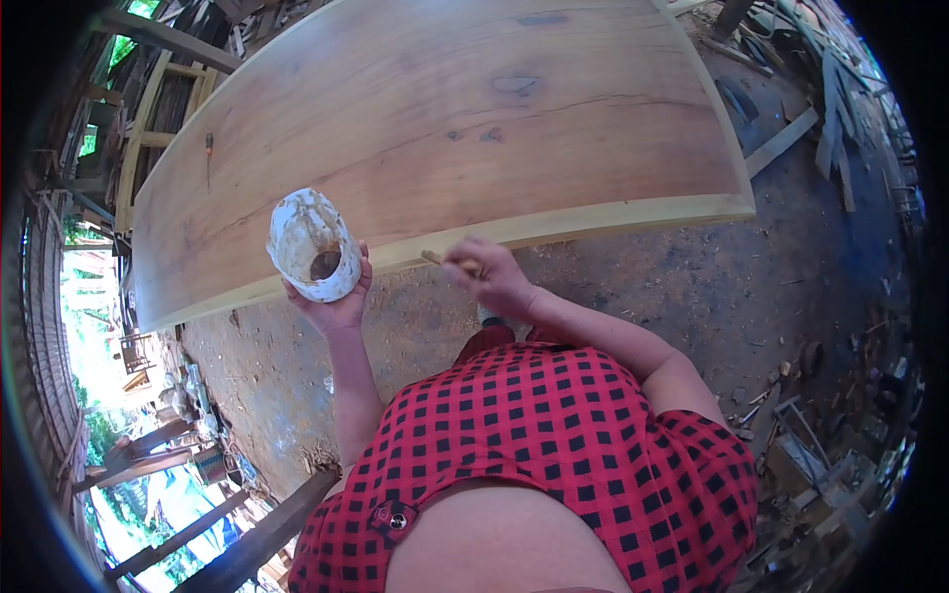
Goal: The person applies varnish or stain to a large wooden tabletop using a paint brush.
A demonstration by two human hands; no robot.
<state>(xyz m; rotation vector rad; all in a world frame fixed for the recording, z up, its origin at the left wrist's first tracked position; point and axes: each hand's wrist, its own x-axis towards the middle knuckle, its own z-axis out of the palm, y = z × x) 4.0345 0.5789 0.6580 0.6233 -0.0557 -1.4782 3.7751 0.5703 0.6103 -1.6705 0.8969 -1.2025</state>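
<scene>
My left hand [342, 310] is wrapped round a white plastic container [290, 244] with an open top and brown smears on its walls. Some brown matter lies at its bottom. The container is held up over the near edge of a large wooden slab [425, 148]. To the right of it, my right hand [497, 281] is closed on a short wooden stick [431, 257], whose blunt end points left toward the container. Motion slightly blurs these fingers. Dark knots and a long crack mark the slab's surface.
A screwdriver [209, 148] lies on the slab's left part. Wood scraps [791, 465] are heaped at the lower right, and planks [840, 119] lean at the upper right. Wood chips are scattered on the dark floor [633, 287]. Beams [262, 539] stand at the lower left.
</scene>
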